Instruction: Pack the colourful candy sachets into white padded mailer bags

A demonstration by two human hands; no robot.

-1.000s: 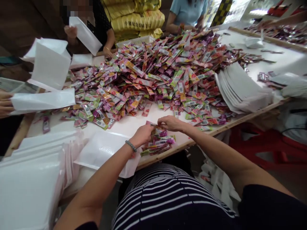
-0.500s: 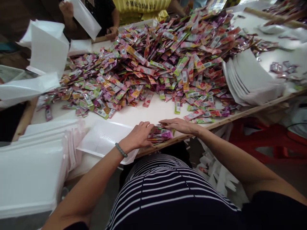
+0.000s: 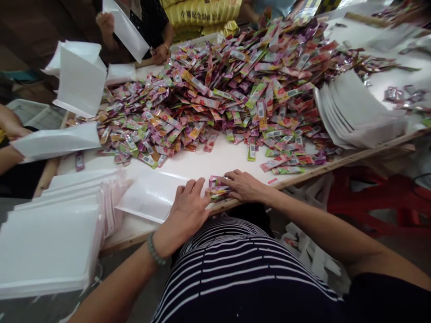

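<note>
Under my right hand [image 3: 247, 185] is a small stack of colourful stick sachets [image 3: 218, 190] at the table's front edge. The fingers close over the right part of the stack, and its left end shows. My left hand [image 3: 190, 204], with a bead bracelet on the wrist, is just left of the stack. Its fingers are apart over the right end of a flat white mailing envelope [image 3: 148, 197]. That end of the envelope is partly hidden by the hand. Whether the fingertips pinch it does not show clearly.
A large heap of sachets [image 3: 215, 103] covers the table's middle. White envelopes are stacked at left [image 3: 50, 242] and right [image 3: 357, 107]. Co-workers' hands [image 3: 106, 24] hold envelopes across and at far left. A red stool [image 3: 370, 197] stands below, right.
My left hand has moved left off the sachets onto the envelope's right end. My right hand has shifted slightly and closed over the sachet stack. The view has shifted a little.
</note>
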